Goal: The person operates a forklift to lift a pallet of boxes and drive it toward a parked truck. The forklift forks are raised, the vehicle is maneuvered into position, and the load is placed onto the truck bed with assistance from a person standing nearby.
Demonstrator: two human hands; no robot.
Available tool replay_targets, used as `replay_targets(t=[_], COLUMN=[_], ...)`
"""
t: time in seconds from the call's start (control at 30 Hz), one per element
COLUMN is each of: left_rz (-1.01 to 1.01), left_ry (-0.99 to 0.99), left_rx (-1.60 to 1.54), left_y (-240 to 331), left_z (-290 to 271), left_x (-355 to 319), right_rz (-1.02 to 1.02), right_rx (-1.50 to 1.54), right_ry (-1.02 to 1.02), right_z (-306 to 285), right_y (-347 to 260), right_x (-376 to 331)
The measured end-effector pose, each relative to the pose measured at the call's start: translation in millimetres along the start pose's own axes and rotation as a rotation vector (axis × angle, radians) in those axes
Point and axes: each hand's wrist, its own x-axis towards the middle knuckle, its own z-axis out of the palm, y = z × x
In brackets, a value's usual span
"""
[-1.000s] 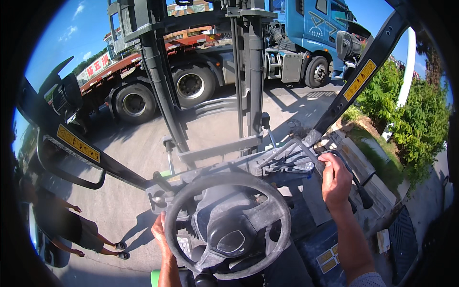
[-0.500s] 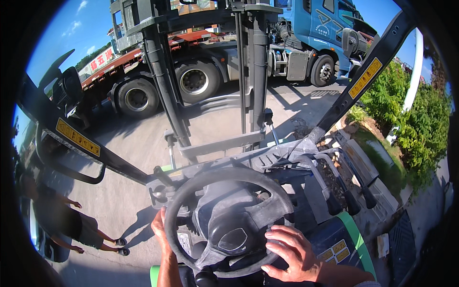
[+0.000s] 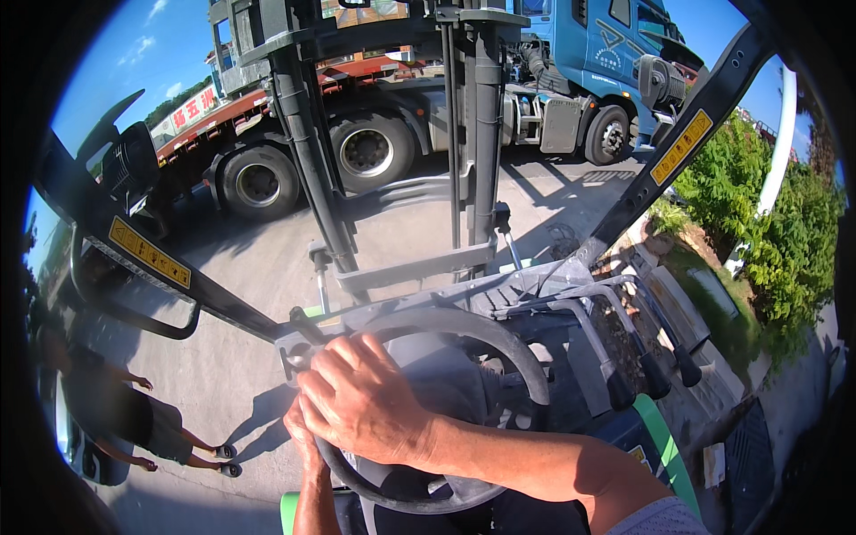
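A worn grey steering wheel [image 3: 526, 366] fills the lower middle of the view. My right hand [image 3: 366, 401] reaches across its hub, fingers closed over the upper left of the rim. Just below, my left hand [image 3: 305, 437] is curled at the left side of the same rim, partly covered by the right hand. The right forearm hides much of the hub. Several black-knobbed levers [image 3: 620, 388] stand to the right of the wheel, with no hand on them.
Ahead rises a forklift mast [image 3: 308, 160], and beyond it a blue truck [image 3: 602, 53] with a red flatbed [image 3: 214, 129]. At the left, a person [image 3: 116, 392] stands on the concrete beside the machine. Green bushes [image 3: 785, 259] and a white pole [image 3: 777, 152] are at the right.
My right hand has crossed from the wheel's lower right to its upper left and closed on the rim. The wheel has turned. My left hand stays at the left side.
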Motion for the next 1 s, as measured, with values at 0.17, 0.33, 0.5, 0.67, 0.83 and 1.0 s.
replay_targets(t=[0.17, 0.33, 0.5, 0.67, 0.83, 1.0], left_rz=[-0.234, -0.235, -0.111, 0.052, -0.225, -0.188], left_ry=[-0.047, -0.028, -0.046, 0.036, -0.045, -0.054], left_rx=[-0.043, -0.030, 0.080, -0.077, 0.016, -0.004], left_y=[-6.1, -10.0, -13.4, -20.0, -22.1, -26.2], left_z=[0.1, 7.3, 6.4, 15.8, 13.6, 18.4], left_x=[5.7, 7.8, 18.4, 26.6, 37.9, 50.0], right_rz=[0.326, 0.333, 0.081, 0.109, 0.202, 0.208], right_rx=[-0.217, 0.064, 0.239, 0.118, 0.019, -0.038], right_ry=[0.196, -0.010, -0.056, 0.038, 0.290, 0.346], right_z=[-114.4, -92.9, 13.0, 28.0, -9.1, -21.1], right_y=[57.9, -54.8, -67.8, -6.5, 50.1, 74.0], right_x=[-73.3, -171.1, -96.1, 3.7, 29.4, 32.4])
